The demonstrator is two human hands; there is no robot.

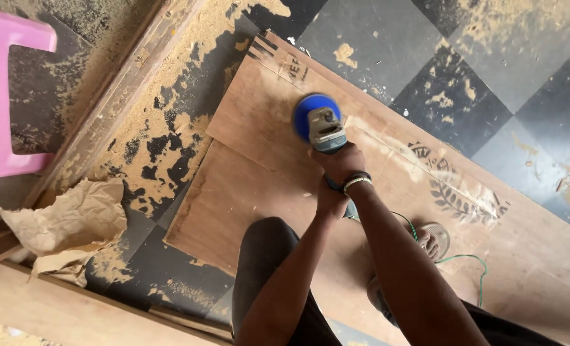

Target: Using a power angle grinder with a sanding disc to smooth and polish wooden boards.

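Blue-disc sander (pixel 319 123) — flat on plywood sheet (pixel 253 186).

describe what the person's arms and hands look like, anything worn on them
Both forearms are bare, with no sleeves or gloves in view. The right hand has two bands at its wrist: a dark one and a pale beaded bracelet just behind it. The left hand shows nothing worn.

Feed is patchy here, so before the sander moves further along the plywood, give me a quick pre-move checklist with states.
1. Both hands on sander: right hand and left hand hold its body, ok.
2. Blue disc on plywood sheet: looks flat, ok.
3. Green cord clear of disc: behind the arms, ok.
4. Foot resting on sheet: ok.
5. Sawdust on floor: heavy, not ok.
6. Disc spinning: cannot tell.
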